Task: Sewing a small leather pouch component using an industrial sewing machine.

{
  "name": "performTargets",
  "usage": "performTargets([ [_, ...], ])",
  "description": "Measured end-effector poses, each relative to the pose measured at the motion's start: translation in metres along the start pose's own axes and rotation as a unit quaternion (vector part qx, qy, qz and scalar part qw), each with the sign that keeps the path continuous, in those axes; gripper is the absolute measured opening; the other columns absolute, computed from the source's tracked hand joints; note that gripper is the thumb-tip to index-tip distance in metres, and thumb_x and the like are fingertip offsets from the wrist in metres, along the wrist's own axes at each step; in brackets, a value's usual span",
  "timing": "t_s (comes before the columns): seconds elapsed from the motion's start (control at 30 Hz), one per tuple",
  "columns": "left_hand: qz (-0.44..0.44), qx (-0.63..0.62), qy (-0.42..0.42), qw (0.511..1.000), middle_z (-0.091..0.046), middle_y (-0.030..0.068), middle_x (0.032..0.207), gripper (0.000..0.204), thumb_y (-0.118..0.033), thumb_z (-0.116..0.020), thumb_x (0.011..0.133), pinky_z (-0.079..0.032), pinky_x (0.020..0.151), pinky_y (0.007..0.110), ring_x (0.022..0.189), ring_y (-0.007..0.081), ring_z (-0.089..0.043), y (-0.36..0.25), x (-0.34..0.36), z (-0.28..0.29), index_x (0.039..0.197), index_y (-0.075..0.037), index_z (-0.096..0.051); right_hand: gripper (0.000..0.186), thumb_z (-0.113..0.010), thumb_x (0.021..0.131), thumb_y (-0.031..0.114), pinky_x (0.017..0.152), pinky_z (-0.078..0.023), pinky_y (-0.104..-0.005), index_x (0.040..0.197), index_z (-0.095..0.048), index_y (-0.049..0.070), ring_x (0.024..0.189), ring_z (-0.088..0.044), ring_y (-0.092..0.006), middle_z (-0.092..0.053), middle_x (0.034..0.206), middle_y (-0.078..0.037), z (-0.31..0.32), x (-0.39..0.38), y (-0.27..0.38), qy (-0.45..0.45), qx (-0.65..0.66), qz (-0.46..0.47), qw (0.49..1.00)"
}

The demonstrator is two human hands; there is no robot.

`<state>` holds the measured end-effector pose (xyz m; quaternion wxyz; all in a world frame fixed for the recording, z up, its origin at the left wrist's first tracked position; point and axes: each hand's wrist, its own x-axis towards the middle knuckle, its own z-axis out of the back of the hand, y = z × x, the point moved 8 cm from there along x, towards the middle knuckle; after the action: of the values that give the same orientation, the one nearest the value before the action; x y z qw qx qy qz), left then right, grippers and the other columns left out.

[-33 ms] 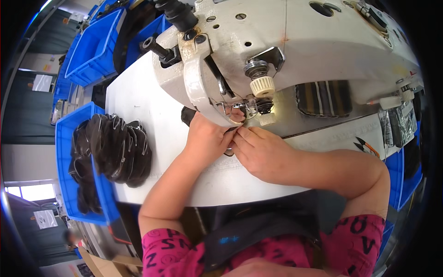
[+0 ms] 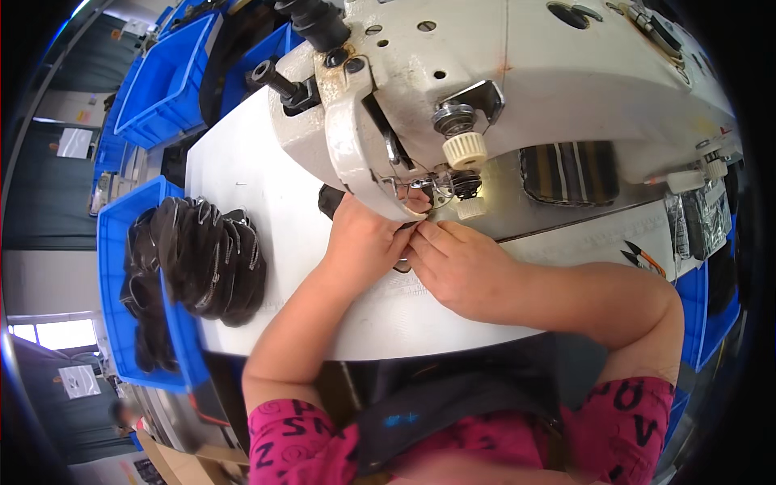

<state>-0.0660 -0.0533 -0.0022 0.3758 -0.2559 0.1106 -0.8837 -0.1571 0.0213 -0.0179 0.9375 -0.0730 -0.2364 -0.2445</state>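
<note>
Both hands meet under the head of a cream-white sewing machine (image 2: 420, 89), close to its needle and presser foot. My left hand (image 2: 362, 241) is closed on a dark fabric piece (image 2: 329, 200), whose edge pokes out to the left of the wrist. Beside it, my right hand (image 2: 454, 263) pinches the near edge of the same piece, fingertips touching those of the left. Most of the piece is hidden by the fingers and the machine's curved guard (image 2: 349, 153), so its full shape cannot be made out.
A striped dark fabric panel (image 2: 568, 172) lies beneath the machine arm. Orange-handled snips (image 2: 644, 257) rest on the white table (image 2: 283, 323) at the right. Dark zippered pouches (image 2: 206, 259) are heaped over a blue bin (image 2: 109, 283) at the left; another blue bin (image 2: 166, 81) stands behind.
The view has shifted very slightly, with the machine a little farther right in it. Both hands keep the same hold.
</note>
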Motion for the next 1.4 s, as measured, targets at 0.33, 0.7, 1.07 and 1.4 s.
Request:
performTargets([
  [0.33,-0.004,0.044,0.001,0.999,-0.070,0.0087,0.091,0.023,-0.007,-0.079,0.081,-0.053,0.074,0.043,0.084,0.0305,-0.067,0.002,0.000,-0.001,0.103,-0.008,-0.078,0.031,-0.065,0.082,0.017,0.086,-0.051,-0.0369,0.103,-0.072,-0.005,0.105,-0.063,-0.0318,-0.069,0.103,-0.017,-0.002,0.000,-0.005,0.004,-0.017,0.001,1.000],
  [0.7,0.012,0.023,-0.018,0.999,-0.070,0.0067,0.089,0.028,-0.004,-0.081,0.077,-0.054,0.074,0.041,0.084,0.0301,-0.068,0.001,-0.001,-0.002,0.104,-0.011,-0.078,0.023,-0.066,0.079,0.017,0.080,-0.048,-0.0350,0.089,-0.075,-0.002,0.102,-0.060,-0.0287,-0.065,0.103,-0.017,-0.002,0.002,-0.007,0.042,-0.010,-0.009,0.999],
  [1.07,0.037,0.002,0.011,0.999,-0.070,0.0094,0.090,0.026,-0.002,-0.080,0.079,-0.054,0.072,0.041,0.083,0.0317,-0.068,0.003,0.001,-0.003,0.104,-0.009,-0.077,0.029,-0.066,0.075,0.014,0.083,-0.052,-0.0371,0.095,-0.073,-0.006,0.099,-0.062,-0.0304,-0.064,0.099,-0.018,-0.001,0.000,-0.010,0.062,0.009,-0.024,0.998],
  [1.4,0.007,0.012,-0.014,1.000,-0.070,0.0113,0.093,0.025,-0.001,-0.077,0.082,-0.054,0.076,0.041,0.087,0.0330,-0.067,-0.003,0.001,0.000,0.106,-0.006,-0.076,0.025,-0.066,0.077,0.014,0.081,-0.053,-0.0366,0.092,-0.074,-0.005,0.102,-0.066,-0.0335,-0.068,0.108,-0.026,0.000,0.001,-0.012,0.032,-0.010,-0.017,0.999],
])
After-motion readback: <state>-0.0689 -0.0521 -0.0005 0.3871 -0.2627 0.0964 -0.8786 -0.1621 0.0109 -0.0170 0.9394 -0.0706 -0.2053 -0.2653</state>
